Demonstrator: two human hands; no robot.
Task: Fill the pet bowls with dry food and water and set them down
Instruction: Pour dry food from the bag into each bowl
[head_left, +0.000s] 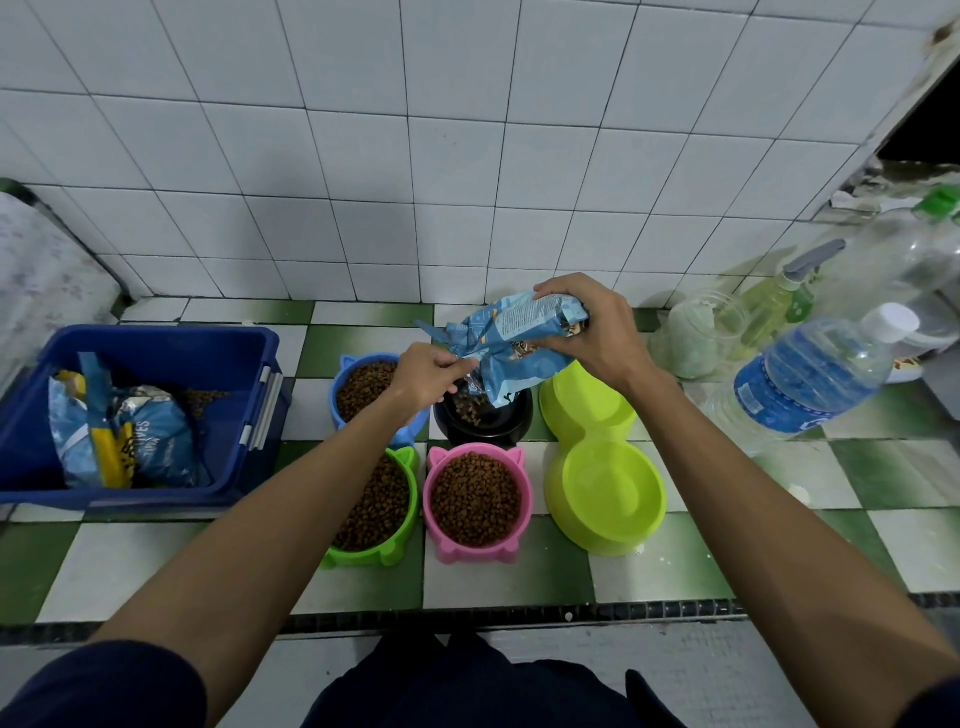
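Observation:
A light-blue food bag (511, 343) is tilted mouth-down over the black bowl (511, 423), which holds some kibble. My right hand (597, 332) grips the bag's upper end. My left hand (428, 376) pinches the bag's open edge near the mouth. The blue bowl (343, 400), the green cat-ear bowl (400, 525) and the pink cat-ear bowl (475, 501) are full of brown kibble. A lime double bowl (605, 467) stands empty to the right.
A dark blue tub (156, 358) at left holds another food bag (124, 441) and spilled kibble. At right lean a water bottle (815, 374), a large clear bottle (904, 260), a spray bottle (779, 301) and a jar (685, 332). White tiled wall stands behind.

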